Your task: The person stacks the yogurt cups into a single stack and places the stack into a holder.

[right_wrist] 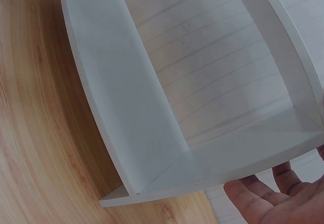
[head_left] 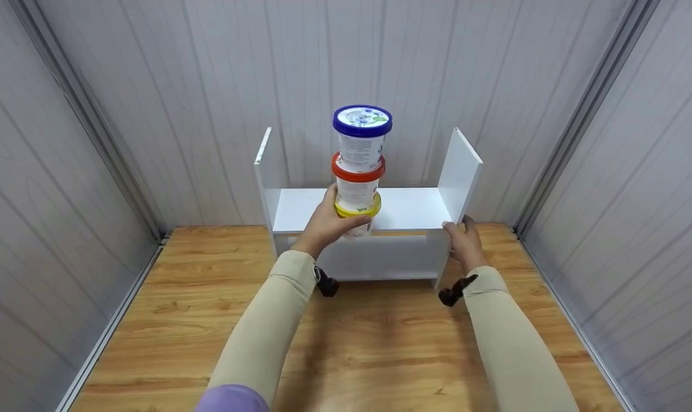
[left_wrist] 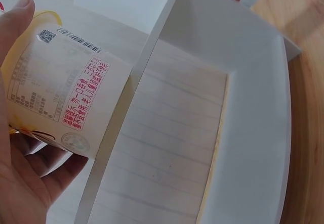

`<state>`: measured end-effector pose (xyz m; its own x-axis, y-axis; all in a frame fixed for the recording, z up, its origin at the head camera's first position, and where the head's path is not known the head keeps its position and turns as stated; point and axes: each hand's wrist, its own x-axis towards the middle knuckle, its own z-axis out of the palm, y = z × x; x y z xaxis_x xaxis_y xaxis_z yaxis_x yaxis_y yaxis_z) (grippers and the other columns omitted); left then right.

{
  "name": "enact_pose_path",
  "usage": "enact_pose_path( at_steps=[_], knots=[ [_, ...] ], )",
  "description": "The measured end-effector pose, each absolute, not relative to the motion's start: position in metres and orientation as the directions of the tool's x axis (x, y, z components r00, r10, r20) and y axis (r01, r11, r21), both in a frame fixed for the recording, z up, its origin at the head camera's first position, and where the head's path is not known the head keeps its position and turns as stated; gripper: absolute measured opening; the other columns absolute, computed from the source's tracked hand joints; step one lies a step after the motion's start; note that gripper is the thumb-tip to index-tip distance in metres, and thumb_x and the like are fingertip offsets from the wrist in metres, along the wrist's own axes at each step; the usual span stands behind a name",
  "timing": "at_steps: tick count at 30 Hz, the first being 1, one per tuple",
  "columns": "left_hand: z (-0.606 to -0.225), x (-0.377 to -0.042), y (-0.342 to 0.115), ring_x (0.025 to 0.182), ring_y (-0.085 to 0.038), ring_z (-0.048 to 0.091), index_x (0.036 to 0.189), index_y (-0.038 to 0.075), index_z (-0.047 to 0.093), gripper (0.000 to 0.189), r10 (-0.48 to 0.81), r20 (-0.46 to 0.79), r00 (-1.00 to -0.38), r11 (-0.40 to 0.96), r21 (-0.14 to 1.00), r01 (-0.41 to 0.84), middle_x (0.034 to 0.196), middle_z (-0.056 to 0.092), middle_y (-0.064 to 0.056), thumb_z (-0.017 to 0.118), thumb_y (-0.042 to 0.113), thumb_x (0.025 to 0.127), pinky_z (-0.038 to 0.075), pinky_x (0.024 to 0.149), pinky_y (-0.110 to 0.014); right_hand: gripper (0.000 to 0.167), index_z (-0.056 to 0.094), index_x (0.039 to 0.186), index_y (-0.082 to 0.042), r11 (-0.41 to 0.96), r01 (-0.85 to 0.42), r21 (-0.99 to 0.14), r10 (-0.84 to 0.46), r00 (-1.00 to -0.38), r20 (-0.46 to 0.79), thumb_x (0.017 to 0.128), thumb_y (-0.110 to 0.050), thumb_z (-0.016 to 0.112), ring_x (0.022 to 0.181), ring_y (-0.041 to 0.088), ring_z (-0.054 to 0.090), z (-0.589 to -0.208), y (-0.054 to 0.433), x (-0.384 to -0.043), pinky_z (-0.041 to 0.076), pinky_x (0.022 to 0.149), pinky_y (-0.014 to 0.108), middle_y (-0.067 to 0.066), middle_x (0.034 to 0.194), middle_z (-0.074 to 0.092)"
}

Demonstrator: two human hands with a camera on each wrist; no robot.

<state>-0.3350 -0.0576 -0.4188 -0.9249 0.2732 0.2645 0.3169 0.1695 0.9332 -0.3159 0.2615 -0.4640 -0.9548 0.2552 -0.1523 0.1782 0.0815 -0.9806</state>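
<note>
My left hand (head_left: pixel 327 224) grips the lowest of three stacked white tubs, the yellow-lidded tub (head_left: pixel 358 229), its printed side facing the left wrist camera. On top of it stand a red-lidded tub (head_left: pixel 357 193) and, uppermost, a blue-lidded tub (head_left: pixel 362 150). The stack is at the front edge of the upper board of a white shelf (head_left: pixel 412 209); whether its base touches the board I cannot tell. My right hand (head_left: pixel 465 243) holds the shelf's right side panel (right_wrist: pixel 253 158), thumb at the front edge and fingers on the outer side.
The shelf stands on a wood-grain surface (head_left: pixel 209 297) against a pale panelled back wall (head_left: pixel 220 103). Its side panels rise above the upper board, and a lower board (head_left: pixel 380 260) runs beneath. Grey-framed walls close in on the left (head_left: pixel 54 200) and right (head_left: pixel 626 200).
</note>
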Motion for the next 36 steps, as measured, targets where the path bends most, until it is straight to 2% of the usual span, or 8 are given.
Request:
enact_pose_path(
  at_steps=[4, 11, 18, 28, 36],
  knots=[
    [-0.421, -0.335, -0.054, 0.126, -0.018, 0.054, 0.152, 0.026, 0.029, 0.096, 0.257, 0.267, -0.929, 0.167, 0.934, 0.315, 0.137, 0.056, 0.007, 0.089, 0.034, 0.077, 0.038, 0.114, -0.052, 0.087, 0.001, 0.164, -0.018, 0.086, 0.174, -0.981, 0.253, -0.956, -0.148, 0.098, -0.035, 0.054, 0.144, 0.041, 0.033, -0.467, 0.262, -0.313, 0.037, 0.115, 0.053, 0.019, 0.166, 0.013],
    [-0.424, -0.337, -0.045, 0.125, -0.018, 0.054, 0.152, 0.026, 0.03, 0.098, 0.208, 0.261, -0.943, 0.131, 0.947, 0.292, 0.136, 0.056, 0.005, 0.089, 0.037, 0.076, 0.039, 0.114, -0.048, 0.088, -0.003, 0.164, -0.018, 0.098, 0.181, -0.979, 0.246, -0.957, -0.152, 0.1, -0.038, 0.053, 0.146, 0.04, 0.029, -0.467, 0.265, -0.307, 0.034, 0.117, 0.054, 0.018, 0.168, 0.008],
    [-0.426, -0.342, -0.037, 0.127, -0.019, 0.052, 0.154, 0.024, 0.029, 0.097, 0.148, 0.263, -0.953, 0.059, 0.96, 0.274, 0.139, 0.054, 0.001, 0.089, 0.027, 0.079, 0.037, 0.116, -0.041, 0.086, -0.002, 0.164, -0.015, 0.109, 0.163, -0.981, 0.232, -0.963, -0.134, 0.1, -0.037, 0.051, 0.147, 0.038, 0.028, -0.467, 0.265, -0.307, 0.034, 0.116, 0.055, 0.018, 0.167, 0.008],
    [-0.424, -0.349, -0.033, 0.127, -0.02, 0.051, 0.155, 0.027, 0.035, 0.095, 0.084, 0.213, -0.973, -0.002, 0.977, 0.214, 0.138, 0.054, 0.003, 0.089, 0.017, 0.078, 0.036, 0.117, -0.042, 0.085, 0.0, 0.164, -0.014, 0.106, 0.161, -0.981, 0.235, -0.963, -0.133, 0.099, -0.036, 0.051, 0.145, 0.039, 0.03, -0.467, 0.265, -0.308, 0.035, 0.115, 0.056, 0.02, 0.166, 0.012],
    [-0.42, -0.353, -0.027, 0.129, -0.021, 0.049, 0.158, 0.025, 0.031, 0.099, 0.059, 0.189, -0.98, -0.012, 0.982, 0.189, 0.141, 0.053, -0.001, 0.088, 0.012, 0.078, 0.033, 0.118, -0.044, 0.086, -0.001, 0.164, -0.014, 0.09, 0.157, -0.984, 0.24, -0.962, -0.132, 0.099, -0.036, 0.052, 0.145, 0.039, 0.031, -0.468, 0.265, -0.308, 0.034, 0.116, 0.056, 0.02, 0.166, 0.013]
  ],
)
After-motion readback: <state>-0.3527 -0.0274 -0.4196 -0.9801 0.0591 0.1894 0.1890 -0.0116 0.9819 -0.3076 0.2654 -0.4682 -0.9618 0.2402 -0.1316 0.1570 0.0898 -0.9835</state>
